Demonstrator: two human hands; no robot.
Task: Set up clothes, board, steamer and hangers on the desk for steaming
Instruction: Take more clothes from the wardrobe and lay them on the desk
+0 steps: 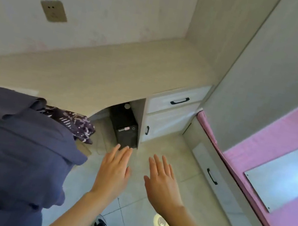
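light: bright, soft, even | glare: round bright spot on floor [161, 224] tile | shadows: faint | focus: slightly soft throughout | edges: wide-angle bending, cabinet lines lean

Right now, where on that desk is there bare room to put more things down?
The desk top is bare from the wall socket side across to the tall cabinet panel above the drawers. The near left end is crowded: blue clothes and a patterned garment are piled there. Both hands, left hand and right hand, hold nothing.

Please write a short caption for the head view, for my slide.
Both hands, left and right, open above the floor beside a desk bearing blue clothes.
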